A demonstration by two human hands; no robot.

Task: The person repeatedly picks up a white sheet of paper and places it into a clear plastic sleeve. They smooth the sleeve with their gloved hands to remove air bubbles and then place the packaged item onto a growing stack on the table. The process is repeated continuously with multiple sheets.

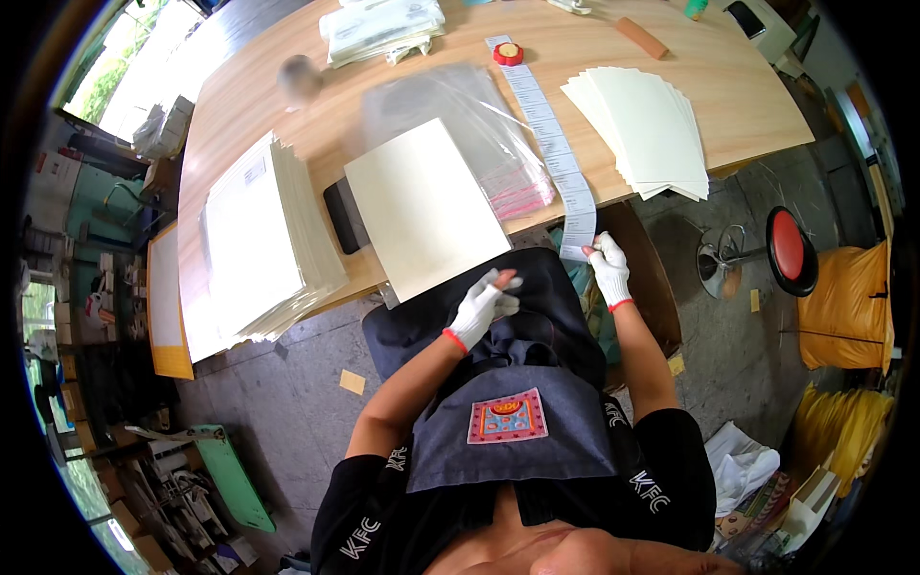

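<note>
The label strip (551,134) runs from the far part of the table (757,105) to just past its near edge, with a red round object (508,54) resting on its far part. We see the right hand (610,268) with thumb and fingers pinched at the strip's near end. The left hand (485,309) has its fingers loosely apart near the cream sheet (426,211), and we see nothing in it. For good handling, we judge, we should pinch only the margin, pull gently in line with the strip, and keep gloved fingertips off any sticky side.
</note>
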